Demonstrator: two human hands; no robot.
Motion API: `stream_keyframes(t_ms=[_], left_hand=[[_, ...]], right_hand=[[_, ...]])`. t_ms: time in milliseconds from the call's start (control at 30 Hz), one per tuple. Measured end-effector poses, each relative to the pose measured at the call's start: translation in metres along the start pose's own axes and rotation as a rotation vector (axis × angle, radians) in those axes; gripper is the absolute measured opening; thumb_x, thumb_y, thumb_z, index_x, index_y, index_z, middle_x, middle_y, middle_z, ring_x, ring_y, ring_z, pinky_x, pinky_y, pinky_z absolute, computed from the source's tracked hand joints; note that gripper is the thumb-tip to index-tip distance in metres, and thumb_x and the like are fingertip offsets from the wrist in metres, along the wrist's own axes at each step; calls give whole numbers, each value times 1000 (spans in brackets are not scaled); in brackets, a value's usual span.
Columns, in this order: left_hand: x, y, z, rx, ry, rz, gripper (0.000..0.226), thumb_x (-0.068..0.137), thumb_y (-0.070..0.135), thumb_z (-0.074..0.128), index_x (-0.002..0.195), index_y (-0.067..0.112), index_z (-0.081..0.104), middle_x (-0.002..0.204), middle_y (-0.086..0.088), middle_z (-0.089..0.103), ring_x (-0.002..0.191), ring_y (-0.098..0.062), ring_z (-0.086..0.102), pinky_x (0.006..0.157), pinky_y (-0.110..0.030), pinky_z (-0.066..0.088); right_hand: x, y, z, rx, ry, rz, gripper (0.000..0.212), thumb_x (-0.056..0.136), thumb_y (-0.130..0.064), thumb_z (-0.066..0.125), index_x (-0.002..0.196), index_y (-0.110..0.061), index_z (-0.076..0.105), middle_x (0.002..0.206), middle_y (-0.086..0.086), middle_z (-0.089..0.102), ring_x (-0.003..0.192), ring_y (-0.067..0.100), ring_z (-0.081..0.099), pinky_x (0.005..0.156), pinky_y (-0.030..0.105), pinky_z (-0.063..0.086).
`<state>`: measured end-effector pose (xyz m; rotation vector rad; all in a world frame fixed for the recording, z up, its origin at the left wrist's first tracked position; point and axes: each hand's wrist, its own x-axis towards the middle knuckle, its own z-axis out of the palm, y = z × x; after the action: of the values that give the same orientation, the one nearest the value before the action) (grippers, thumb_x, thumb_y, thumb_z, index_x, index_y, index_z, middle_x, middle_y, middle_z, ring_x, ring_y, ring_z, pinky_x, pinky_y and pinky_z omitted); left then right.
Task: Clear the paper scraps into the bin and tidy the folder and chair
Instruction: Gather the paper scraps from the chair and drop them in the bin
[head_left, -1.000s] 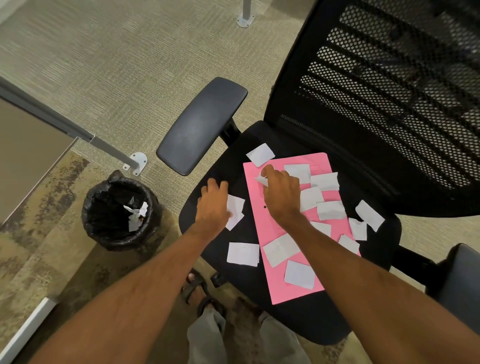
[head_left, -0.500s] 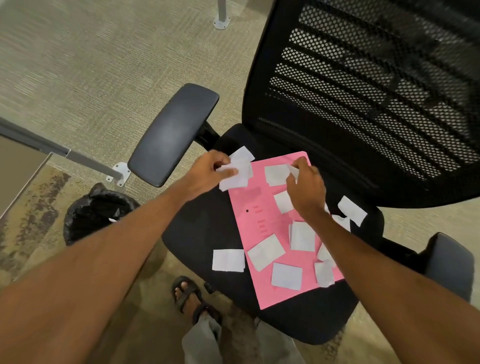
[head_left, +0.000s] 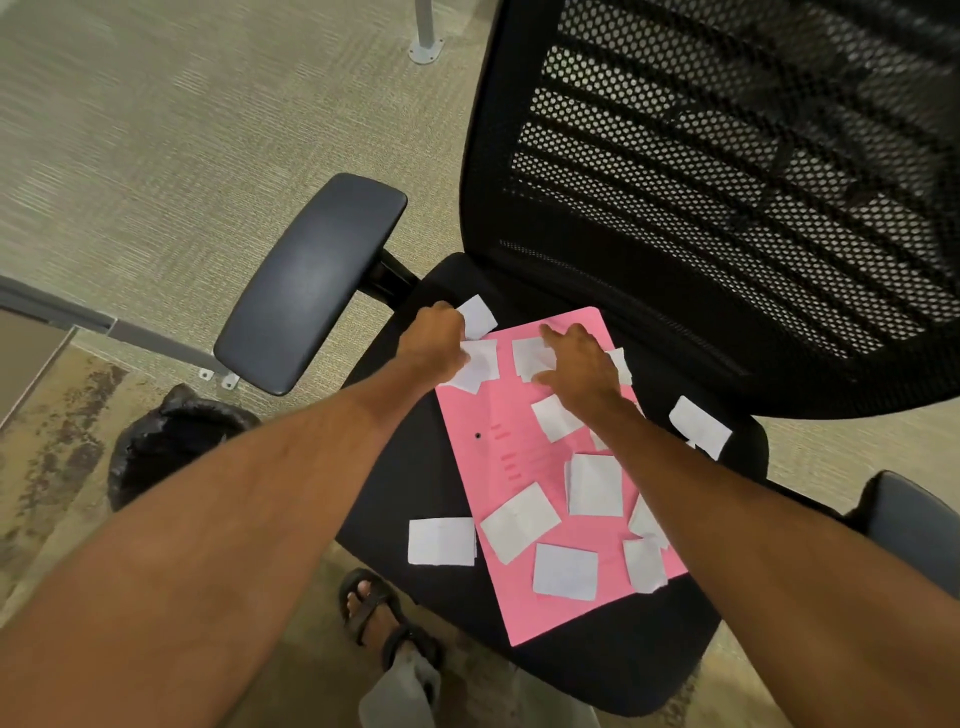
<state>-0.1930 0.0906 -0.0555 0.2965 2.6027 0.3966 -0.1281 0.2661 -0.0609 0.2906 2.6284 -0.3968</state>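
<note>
A pink folder lies on the black seat of an office chair. Several white paper scraps are scattered over the folder and the seat. My left hand is at the folder's far left corner, closed on a few scraps, and touches another scrap lying on the seat. My right hand rests on the folder's far end, fingers pressing on a scrap. The black-lined bin stands on the floor to the left, partly hidden by my left forearm.
The chair's left armrest juts out between the seat and the bin. The mesh backrest rises behind the folder. The right armrest is at the right edge. My sandalled foot is below the seat. A desk leg crosses the floor at left.
My left hand picked scraps off the seat and moved to the folder's far corner. My right hand shifted up the folder to its far end. The camera view swung right, away from the bin.
</note>
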Motion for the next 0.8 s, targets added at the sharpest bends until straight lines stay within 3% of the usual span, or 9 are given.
stream_keyframes(t_ms=[133,200,300,400,567,733,800], left_hand=[[-4,3,2,-89,89,-46,21,81,5,72,100,-1,66,107,-12,61,93,-31,63,80,-41,56],[-6,3,3,-119,139,-59,9,80,5,71,87,1,67,89,-9,62,79,-27,63,73,-39,56],[-12,-2,5,-282,198,-97,13,75,3,65,65,7,59,65,-6,52,57,-20,51,54,-30,43],[-27,-8,8,-493,261,-124,8,77,6,67,70,1,67,62,-5,59,48,-11,47,41,-13,35],[-47,-21,20,-642,279,-147,9,81,11,73,85,3,69,74,0,62,56,-1,51,44,-1,37],[-63,-32,30,-764,289,-129,17,82,12,74,96,5,68,90,-5,67,81,-14,63,47,-6,42],[-68,-39,32,-812,321,-130,28,81,11,75,108,10,66,97,-4,67,82,-11,63,51,-4,45]], right_hand=[[4,-2,6,-39,10,15,57,84,-20,71,136,-15,47,124,15,49,115,31,52,90,41,48],[5,-2,9,-35,38,16,54,83,-17,72,132,-13,49,122,15,50,113,32,53,87,41,50],[6,-5,12,-47,63,10,53,80,-16,75,127,-13,50,119,15,51,109,31,55,83,40,50],[9,-6,12,-36,39,5,64,79,-15,76,134,-16,42,122,15,47,110,32,53,83,42,50],[13,-8,12,-19,-1,-4,59,78,-12,75,130,-17,46,120,16,46,109,33,52,84,43,49],[15,-18,5,-96,-11,-3,54,76,-11,77,123,-17,51,129,17,38,107,34,54,83,43,50],[13,-24,3,-120,47,-34,45,79,-9,75,119,-14,57,128,16,38,106,33,54,83,42,50]])
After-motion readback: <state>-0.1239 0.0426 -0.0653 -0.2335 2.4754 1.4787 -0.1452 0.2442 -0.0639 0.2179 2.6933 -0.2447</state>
